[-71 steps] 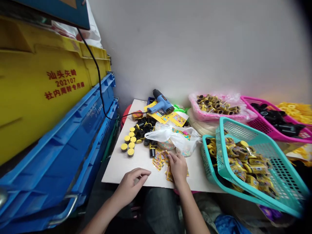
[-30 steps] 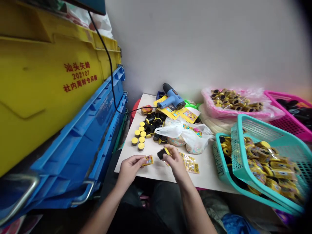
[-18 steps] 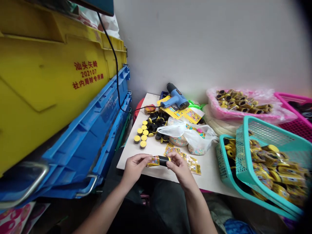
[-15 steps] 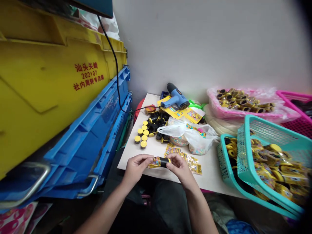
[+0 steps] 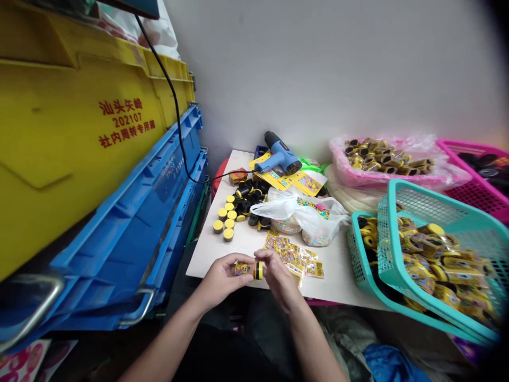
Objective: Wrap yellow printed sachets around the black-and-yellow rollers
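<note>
Both hands meet at the front edge of the white board (image 5: 238,248). My left hand (image 5: 220,276) and my right hand (image 5: 278,273) pinch the two ends of a small black cylinder with a yellow cap (image 5: 250,269), which now has a printed yellow label sleeve around it. Just beyond my right hand lies a loose pile of yellow label sleeves (image 5: 294,255). Farther back stand several bare black and yellow cylinders (image 5: 238,207).
A blue heat gun (image 5: 278,157) with a black cord lies at the back of the board. A clear bag of coloured beads (image 5: 306,217) sits mid-board. Teal baskets (image 5: 429,212) of wrapped pieces stand right, pink baskets (image 5: 473,191) behind. Yellow and blue crates (image 5: 99,159) stack on the left.
My hands picked up a label sleeve and a cylinder, brought them together, and slid the sleeve over the cylinder. The camera swung slightly left and back.
</note>
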Demonstrator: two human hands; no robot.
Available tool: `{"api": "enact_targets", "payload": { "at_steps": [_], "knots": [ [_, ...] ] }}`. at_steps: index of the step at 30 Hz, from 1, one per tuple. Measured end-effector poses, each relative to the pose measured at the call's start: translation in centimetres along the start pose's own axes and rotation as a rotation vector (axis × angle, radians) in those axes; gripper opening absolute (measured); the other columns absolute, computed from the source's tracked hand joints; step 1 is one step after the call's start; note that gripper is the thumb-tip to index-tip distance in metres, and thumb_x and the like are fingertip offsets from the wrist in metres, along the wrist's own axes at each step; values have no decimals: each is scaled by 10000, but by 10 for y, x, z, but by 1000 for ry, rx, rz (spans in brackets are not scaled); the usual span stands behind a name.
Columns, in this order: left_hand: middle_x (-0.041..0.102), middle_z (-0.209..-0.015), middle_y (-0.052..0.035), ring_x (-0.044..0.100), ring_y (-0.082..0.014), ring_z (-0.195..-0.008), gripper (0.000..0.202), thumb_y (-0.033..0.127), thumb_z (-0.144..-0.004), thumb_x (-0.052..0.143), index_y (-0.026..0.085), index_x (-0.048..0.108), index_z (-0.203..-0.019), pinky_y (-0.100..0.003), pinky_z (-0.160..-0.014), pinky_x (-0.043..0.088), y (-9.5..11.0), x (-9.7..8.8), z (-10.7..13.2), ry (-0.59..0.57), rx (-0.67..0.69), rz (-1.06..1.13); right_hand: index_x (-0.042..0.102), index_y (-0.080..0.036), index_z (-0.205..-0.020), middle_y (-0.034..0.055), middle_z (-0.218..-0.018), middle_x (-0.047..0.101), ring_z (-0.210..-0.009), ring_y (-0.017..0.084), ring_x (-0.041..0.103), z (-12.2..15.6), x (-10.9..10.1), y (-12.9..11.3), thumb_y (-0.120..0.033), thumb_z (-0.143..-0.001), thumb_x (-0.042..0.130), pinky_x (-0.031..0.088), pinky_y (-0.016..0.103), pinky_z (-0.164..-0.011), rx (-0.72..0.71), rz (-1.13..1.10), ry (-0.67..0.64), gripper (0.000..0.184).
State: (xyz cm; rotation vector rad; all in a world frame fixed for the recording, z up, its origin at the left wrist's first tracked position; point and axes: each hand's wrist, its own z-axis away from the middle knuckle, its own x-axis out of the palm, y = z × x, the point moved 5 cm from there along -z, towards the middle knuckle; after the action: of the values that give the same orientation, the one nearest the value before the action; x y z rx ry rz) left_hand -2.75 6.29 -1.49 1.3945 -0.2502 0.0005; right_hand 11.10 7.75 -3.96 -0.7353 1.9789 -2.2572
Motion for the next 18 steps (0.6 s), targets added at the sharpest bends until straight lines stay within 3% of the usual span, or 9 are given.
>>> {"api": "enact_targets", "payload": {
  "at_steps": [3, 5, 10, 12, 15, 16, 18],
  "knots": [
    [714, -925, -53, 650, -203, -900, 226, 192, -638, 740, 160, 681, -854, -308, -820, 505, -2, 6, 2, 19, 11, 28, 553, -247, -1083, 71, -1013, 582, -872, 218, 566, 5, 12, 17, -596, -788, 534, 456, 333, -731, 150, -199, 3, 457],
    [713, -900, -45, 652, -195, -874, 210, 187, -635, 735, 162, 679, -836, -302, -808, 509, -3, 7, 4, 40, 11, 15, 540, -232, -1100, 78, -972, 606, -889, 234, 580, 8, 18, 22, -629, -777, 523, 466, 347, -746, 153, -232, 19, 511],
    [706, -901, -60, 655, -207, -855, 193, 201, -679, 696, 163, 673, -867, -325, -780, 531, -4, 5, 6, 67, 46, -76, 555, -235, -1112, 71, -1062, 615, -1011, 229, 567, 11, 17, 15, -597, -824, 480, 459, 367, -868, 45, 89, 169, 468],
    [688, -946, -73, 640, -220, -925, 165, 205, -724, 661, 179, 685, -886, -350, -829, 521, 2, 6, 8, 96, 158, -182, 561, -238, -1120, 69, -1116, 602, -1068, 217, 548, 13, 15, 1, -533, -857, 473, 447, 360, -914, -41, 251, 246, 405],
    [607, -1130, -83, 586, -224, -1043, 235, 192, -743, 655, 235, 698, -970, -368, -912, 482, 13, 13, 14, 115, 359, -374, 598, -225, -1064, 75, -1040, 633, -946, 207, 606, 25, 9, -28, -419, -856, 532, 510, 339, -802, -137, 448, 222, 292],
    [562, -1207, -84, 572, -223, -1064, 323, 189, -736, 666, 260, 675, -1051, -363, -907, 486, 15, 16, 15, 108, 398, -404, 614, -223, -1034, 76, -1010, 639, -907, 206, 616, 34, 0, -43, -369, -840, 570, 520, 336, -764, -212, 544, 250, 247],
    [492, -1303, -87, 564, -215, -1070, 472, 186, -735, 670, 292, 593, -1189, -342, -867, 508, 16, 19, 16, 89, 424, -407, 622, -229, -1035, 80, -1013, 632, -931, 221, 606, 62, -28, -85, -272, -809, 620, 513, 358, -768, -467, 785, 424, 231]
  ]
}}
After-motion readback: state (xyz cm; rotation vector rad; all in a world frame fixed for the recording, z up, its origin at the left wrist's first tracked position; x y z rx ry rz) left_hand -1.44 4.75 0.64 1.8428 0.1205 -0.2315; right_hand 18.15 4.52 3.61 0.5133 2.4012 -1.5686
